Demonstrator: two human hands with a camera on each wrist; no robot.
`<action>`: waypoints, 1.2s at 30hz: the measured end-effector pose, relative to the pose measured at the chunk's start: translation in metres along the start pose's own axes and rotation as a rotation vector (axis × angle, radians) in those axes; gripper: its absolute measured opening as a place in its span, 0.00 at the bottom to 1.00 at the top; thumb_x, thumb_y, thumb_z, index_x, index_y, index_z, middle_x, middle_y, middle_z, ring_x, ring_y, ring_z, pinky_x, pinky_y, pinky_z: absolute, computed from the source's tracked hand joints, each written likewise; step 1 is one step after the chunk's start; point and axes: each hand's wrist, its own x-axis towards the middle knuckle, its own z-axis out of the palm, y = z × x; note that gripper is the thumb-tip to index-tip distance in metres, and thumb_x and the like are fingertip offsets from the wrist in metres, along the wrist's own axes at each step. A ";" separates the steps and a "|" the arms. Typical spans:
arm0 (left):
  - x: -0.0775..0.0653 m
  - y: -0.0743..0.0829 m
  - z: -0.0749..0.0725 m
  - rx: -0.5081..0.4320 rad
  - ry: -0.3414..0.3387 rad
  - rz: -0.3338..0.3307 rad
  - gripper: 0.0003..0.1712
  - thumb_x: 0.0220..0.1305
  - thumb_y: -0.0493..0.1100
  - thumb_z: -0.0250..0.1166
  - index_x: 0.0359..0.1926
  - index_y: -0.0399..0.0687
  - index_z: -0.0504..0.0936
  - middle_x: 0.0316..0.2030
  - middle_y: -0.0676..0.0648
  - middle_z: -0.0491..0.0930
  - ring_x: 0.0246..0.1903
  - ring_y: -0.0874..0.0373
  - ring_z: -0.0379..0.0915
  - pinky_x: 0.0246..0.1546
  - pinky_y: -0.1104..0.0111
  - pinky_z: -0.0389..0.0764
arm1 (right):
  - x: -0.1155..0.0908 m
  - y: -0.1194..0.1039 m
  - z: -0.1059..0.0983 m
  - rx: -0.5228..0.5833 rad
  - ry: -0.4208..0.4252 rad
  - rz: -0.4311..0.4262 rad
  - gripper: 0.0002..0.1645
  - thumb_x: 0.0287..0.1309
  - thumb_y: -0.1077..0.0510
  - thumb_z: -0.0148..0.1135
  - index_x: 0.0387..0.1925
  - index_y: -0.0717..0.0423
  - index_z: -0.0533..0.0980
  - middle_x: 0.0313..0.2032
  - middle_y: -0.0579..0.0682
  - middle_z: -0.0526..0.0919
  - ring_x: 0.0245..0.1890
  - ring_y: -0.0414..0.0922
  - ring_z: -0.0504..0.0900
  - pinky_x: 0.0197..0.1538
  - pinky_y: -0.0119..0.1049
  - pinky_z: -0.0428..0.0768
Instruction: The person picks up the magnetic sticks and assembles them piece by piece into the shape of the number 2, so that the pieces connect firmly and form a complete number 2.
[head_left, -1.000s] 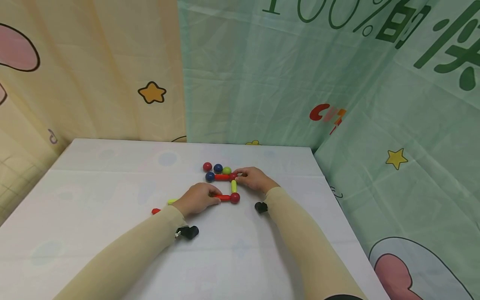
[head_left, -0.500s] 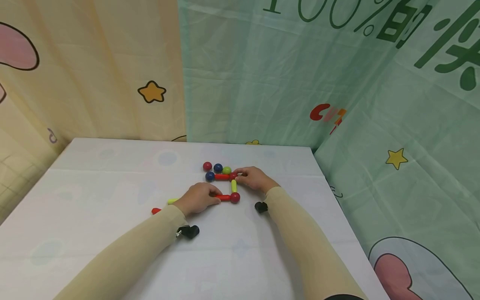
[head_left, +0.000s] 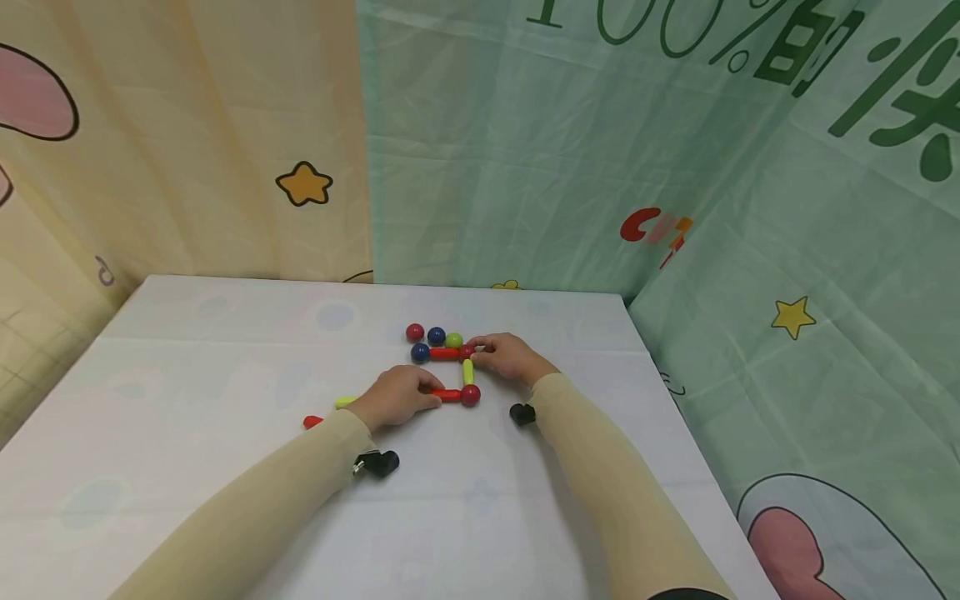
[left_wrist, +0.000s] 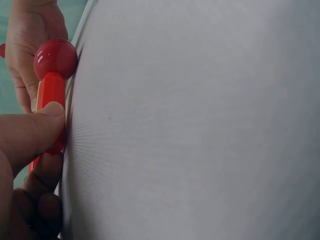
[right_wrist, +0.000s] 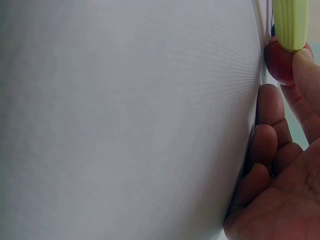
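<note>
In the head view, rods and balls form a bracket shape on the white table. My left hand [head_left: 396,396] pinches the near red rod [left_wrist: 51,89] between thumb and fingers; a red ball [head_left: 470,395] caps that rod's right end. From this ball a yellow-green rod [head_left: 468,372] runs to a farther red ball [right_wrist: 278,62], which my right hand [head_left: 510,358] holds with thumb and finger, the other fingers curling near the tabletop. A second red rod [head_left: 444,354] links that ball to a blue ball [head_left: 420,352]. My left fingers hide the near rod's left end.
Just behind the joined pieces sit a loose red ball [head_left: 415,332], a blue ball [head_left: 437,336] and a green ball [head_left: 453,340]. Partly behind my left wrist lie a yellow-green piece [head_left: 344,402] and a red piece [head_left: 312,422]. Printed curtains hang around the white table [head_left: 225,375].
</note>
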 end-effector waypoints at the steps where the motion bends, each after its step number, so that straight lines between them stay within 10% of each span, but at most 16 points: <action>1: 0.000 0.000 0.000 0.001 0.001 0.000 0.13 0.68 0.49 0.72 0.53 0.58 0.91 0.46 0.55 0.87 0.47 0.53 0.75 0.57 0.54 0.77 | 0.000 0.000 0.000 -0.001 0.000 -0.002 0.22 0.73 0.45 0.64 0.66 0.32 0.80 0.57 0.50 0.82 0.59 0.51 0.76 0.67 0.52 0.77; 21: -0.003 0.001 0.001 -0.009 0.008 -0.019 0.13 0.68 0.49 0.73 0.52 0.58 0.90 0.44 0.55 0.86 0.46 0.54 0.74 0.56 0.55 0.77 | -0.017 0.003 -0.010 -0.076 0.102 -0.060 0.23 0.74 0.48 0.63 0.67 0.42 0.80 0.55 0.50 0.85 0.51 0.48 0.81 0.54 0.43 0.84; 36: 0.000 -0.001 0.001 0.005 0.010 -0.009 0.13 0.68 0.50 0.73 0.52 0.59 0.91 0.44 0.55 0.86 0.46 0.54 0.75 0.56 0.54 0.77 | -0.052 -0.003 0.001 -0.060 -0.145 -0.205 0.18 0.65 0.53 0.74 0.55 0.45 0.87 0.40 0.44 0.87 0.42 0.44 0.79 0.46 0.34 0.80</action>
